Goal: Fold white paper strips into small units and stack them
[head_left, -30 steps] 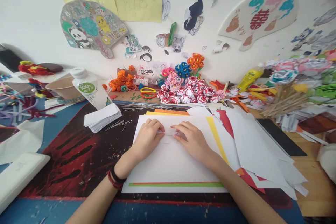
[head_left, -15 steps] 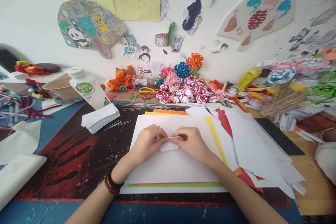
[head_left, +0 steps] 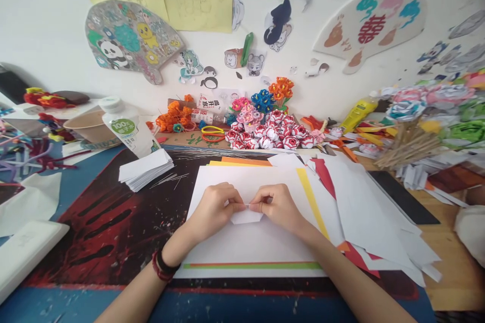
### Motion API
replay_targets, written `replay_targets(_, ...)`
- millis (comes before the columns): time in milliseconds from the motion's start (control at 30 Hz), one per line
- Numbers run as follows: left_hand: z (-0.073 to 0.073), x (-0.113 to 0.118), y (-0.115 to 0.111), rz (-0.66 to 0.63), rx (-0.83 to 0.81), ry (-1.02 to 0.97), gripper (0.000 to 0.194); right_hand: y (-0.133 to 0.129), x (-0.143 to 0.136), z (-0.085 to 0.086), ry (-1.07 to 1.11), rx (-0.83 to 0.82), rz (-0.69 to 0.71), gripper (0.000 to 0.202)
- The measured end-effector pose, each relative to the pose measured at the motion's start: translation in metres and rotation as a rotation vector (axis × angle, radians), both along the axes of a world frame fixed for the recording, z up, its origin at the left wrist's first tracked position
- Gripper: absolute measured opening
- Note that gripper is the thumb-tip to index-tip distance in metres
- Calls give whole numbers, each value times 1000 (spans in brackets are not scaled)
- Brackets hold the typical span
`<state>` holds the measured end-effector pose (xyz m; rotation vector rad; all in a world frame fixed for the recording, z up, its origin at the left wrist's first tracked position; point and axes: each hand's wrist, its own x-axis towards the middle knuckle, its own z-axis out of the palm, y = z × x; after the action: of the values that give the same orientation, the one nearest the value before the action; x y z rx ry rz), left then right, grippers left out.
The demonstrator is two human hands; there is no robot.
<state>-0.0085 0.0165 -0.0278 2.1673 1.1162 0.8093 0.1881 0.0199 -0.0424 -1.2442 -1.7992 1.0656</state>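
A small piece of white paper [head_left: 247, 218] is held between both hands, above a stack of large white sheets [head_left: 250, 247]. My left hand [head_left: 220, 208] pinches its upper left part with thumb and fingers. From the other side, my right hand [head_left: 278, 207] pinches the upper right part, the thumb tips nearly meeting. The fingers hide much of the paper's upper edge. A stack of white paper strips [head_left: 146, 169] lies to the left, beside some thin wires [head_left: 168, 178].
Behind are a white glue bottle [head_left: 129, 128], red-and-white paper flowers [head_left: 273, 131] and orange flowers [head_left: 174, 117]. Loose white sheets [head_left: 367, 207] and a black slab [head_left: 403, 197] lie at the right. A white box [head_left: 34, 250] sits at the left.
Both hands have moved slightly down with the small paper. Its front face now hangs a little lower, and its upper flap is less visible.
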Motion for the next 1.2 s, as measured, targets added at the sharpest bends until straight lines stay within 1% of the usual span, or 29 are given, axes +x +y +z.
replay_targets(200, 2, -2, 1, -17, -33, 33, 10, 0, 3, 3, 15, 30, 62, 6)
replay_targets(333, 7, -2, -2, -66, -54, 58, 12, 1, 4, 4, 4, 63, 91, 7)
replay_targets(433, 10, -1, -3, -94, -73, 56, 15, 2, 5, 3, 19, 34, 108, 9)
replay_targets(633, 10, -1, 0, -53, -62, 39, 13, 4, 8, 5, 95, -43, 107, 15)
replay_targets(767, 10, 0, -1, -68, -55, 43, 15, 4, 9, 4, 74, -43, 115, 13)
replay_targets(900, 12, 1, -4, -103, -64, 2, 17, 3, 7, 4, 81, -45, 118, 13)
replay_targets(967, 13, 1, -4, -75, -64, -25, 17, 3, 7, 6, 106, -49, 104, 16)
replay_targets(1033, 12, -1, -2, 7, -67, -46, 18, 4, 7, 9, 155, -57, 75, 23)
replay_targets(1133, 10, -4, 2, 168, -115, -92, 22, 5, 7, 13, 273, -114, 60, 40)
replay_targets(1200, 7, -6, 5, 232, -204, -180, 24, 6, 6, 13, 328, -167, 84, 55)
